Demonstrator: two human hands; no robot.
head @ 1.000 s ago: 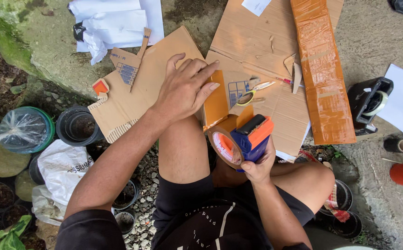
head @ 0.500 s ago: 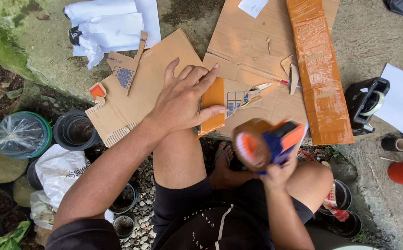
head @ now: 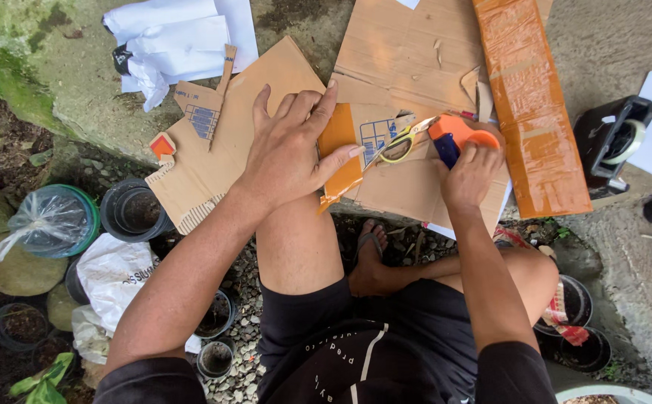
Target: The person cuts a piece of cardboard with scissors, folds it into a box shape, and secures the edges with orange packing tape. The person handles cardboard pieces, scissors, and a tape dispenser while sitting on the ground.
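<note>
concrete ledge: left hand [head: 292,153] flat on cardboard [head: 251,112], right hand [head: 472,176] gripping tape dispenser [head: 457,138].

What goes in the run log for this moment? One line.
left hand flat on cardboard sheet | right hand grips orange tape dispenser | scissors between

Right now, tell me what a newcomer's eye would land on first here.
The left hand lies spread flat on a cardboard sheet at centre. Beside it the right hand grips an orange-and-blue tape dispenser pressed onto the cardboard, next to yellow-handled scissors. A long cardboard strip covered in shiny tape runs down the right side.
</note>
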